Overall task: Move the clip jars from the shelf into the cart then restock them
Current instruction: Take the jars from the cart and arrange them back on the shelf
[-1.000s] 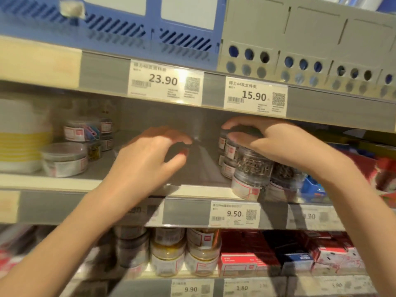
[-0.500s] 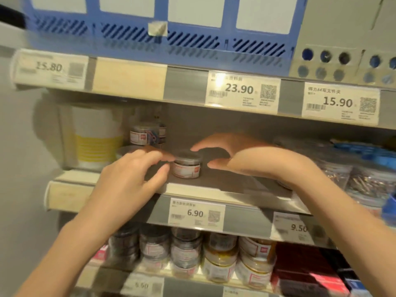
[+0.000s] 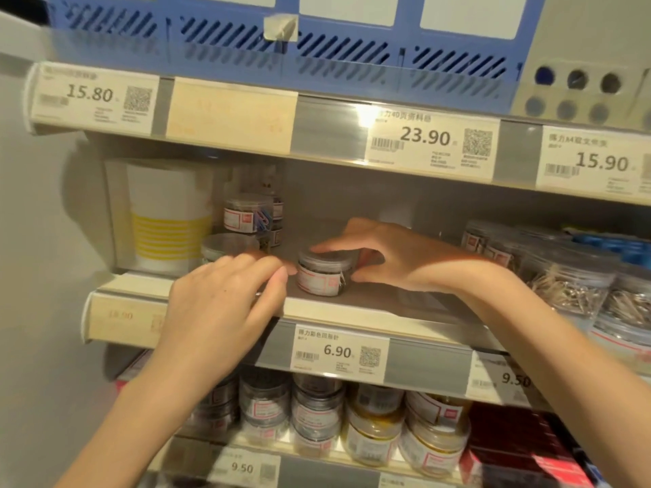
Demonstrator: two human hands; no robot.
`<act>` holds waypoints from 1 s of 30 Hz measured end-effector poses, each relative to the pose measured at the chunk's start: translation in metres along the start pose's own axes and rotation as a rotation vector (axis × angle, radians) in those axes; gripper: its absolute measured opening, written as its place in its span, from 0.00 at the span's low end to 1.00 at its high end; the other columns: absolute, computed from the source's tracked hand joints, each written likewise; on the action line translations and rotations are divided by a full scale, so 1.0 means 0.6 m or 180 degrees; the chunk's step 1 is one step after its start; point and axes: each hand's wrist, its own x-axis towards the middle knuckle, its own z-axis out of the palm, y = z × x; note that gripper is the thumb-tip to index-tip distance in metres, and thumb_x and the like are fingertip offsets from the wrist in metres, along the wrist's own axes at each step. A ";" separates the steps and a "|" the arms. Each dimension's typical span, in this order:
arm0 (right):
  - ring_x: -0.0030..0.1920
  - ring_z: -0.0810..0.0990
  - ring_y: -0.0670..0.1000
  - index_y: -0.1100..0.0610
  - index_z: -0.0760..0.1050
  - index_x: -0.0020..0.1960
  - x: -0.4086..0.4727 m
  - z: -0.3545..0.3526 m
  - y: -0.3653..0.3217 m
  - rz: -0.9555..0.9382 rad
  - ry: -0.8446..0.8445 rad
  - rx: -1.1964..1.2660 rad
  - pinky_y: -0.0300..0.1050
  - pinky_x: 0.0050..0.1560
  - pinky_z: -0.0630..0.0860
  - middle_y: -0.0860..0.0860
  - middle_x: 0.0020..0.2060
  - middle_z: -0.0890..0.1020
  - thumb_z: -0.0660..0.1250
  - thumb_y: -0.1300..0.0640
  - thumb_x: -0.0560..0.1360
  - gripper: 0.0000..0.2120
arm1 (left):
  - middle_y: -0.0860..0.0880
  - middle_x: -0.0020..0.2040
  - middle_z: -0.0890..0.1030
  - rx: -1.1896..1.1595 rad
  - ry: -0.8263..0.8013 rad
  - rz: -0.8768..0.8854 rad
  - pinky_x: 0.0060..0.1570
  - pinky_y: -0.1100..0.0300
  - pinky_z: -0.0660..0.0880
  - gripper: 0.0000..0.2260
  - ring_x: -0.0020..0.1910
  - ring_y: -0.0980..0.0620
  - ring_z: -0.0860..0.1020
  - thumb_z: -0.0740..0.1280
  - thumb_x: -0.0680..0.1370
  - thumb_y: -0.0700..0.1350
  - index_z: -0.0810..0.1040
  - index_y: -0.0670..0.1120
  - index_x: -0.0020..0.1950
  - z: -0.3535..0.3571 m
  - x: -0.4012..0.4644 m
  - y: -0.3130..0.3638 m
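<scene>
My right hand (image 3: 394, 258) curls around a small clip jar (image 3: 324, 272) standing on the middle shelf (image 3: 387, 308), frame centre. My left hand (image 3: 225, 301) hovers just beside it, grip relaxed, holding nothing.

Warm dim light, glare on price strip (image 3: 363, 116), edges blurred.

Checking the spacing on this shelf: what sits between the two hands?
In the head view, one small clip jar stands between the left hand and right hand on the shelf.
</scene>
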 end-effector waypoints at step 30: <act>0.43 0.71 0.46 0.50 0.81 0.53 0.018 -0.001 -0.010 0.0297 0.0653 -0.0549 0.48 0.46 0.68 0.45 0.39 0.71 0.71 0.44 0.69 0.15 | 0.54 0.35 0.84 0.0051 -0.0119 0.0118 0.35 0.56 0.74 0.19 0.35 0.48 0.82 0.54 0.78 0.52 0.83 0.53 0.39 0.004 -0.002 -0.001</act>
